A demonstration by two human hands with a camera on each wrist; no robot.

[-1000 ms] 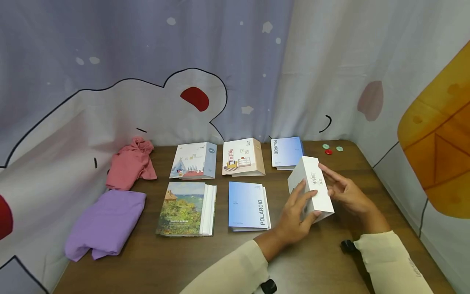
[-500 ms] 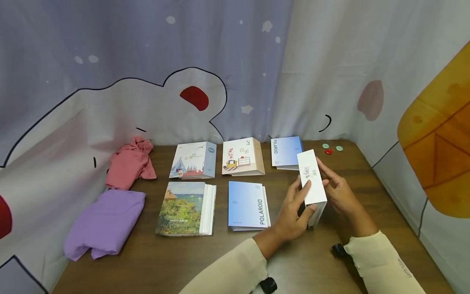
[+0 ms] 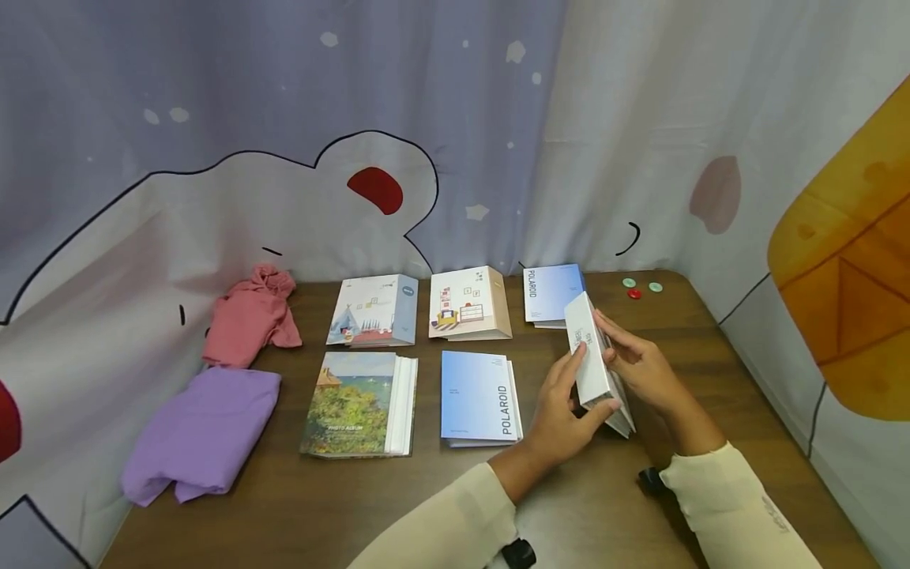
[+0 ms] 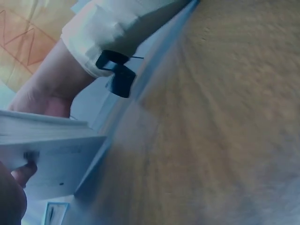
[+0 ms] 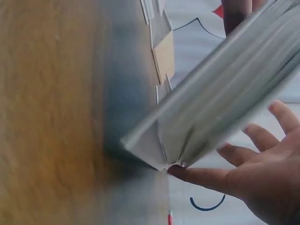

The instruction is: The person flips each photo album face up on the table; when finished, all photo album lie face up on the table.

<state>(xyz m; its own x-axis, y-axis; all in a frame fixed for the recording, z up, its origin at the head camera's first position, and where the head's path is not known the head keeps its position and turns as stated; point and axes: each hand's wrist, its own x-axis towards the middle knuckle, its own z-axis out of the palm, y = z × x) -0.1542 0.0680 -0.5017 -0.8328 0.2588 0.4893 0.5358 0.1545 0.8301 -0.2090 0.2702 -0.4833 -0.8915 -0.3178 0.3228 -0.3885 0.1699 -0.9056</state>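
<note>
A thick white photo album [image 3: 594,376] is held tilted between both hands at the right of the table in the head view. Handwriting runs along its spine. My left hand [image 3: 558,411] grips the near left side, its index finger on the spine and its thumb at the near end. On the opposite side my right hand [image 3: 643,375] holds the album by its far part. In the right wrist view, the album's page edges [image 5: 225,93] show, with the right fingers spread along one cover. The left wrist view shows a left fingertip pressing a pale cover [image 4: 65,171].
Two blue Polaroid albums [image 3: 475,395], a landscape-covered album [image 3: 355,403] and two illustrated albums [image 3: 373,308] lie left of the hands. A purple cloth [image 3: 206,431] and pink cloth [image 3: 252,316] lie at far left. Green and red buttons [image 3: 634,293] sit back right.
The album has turned in my hands, so its spine faces more to the left and the opposite cover shows. My right hand has moved left with it.
</note>
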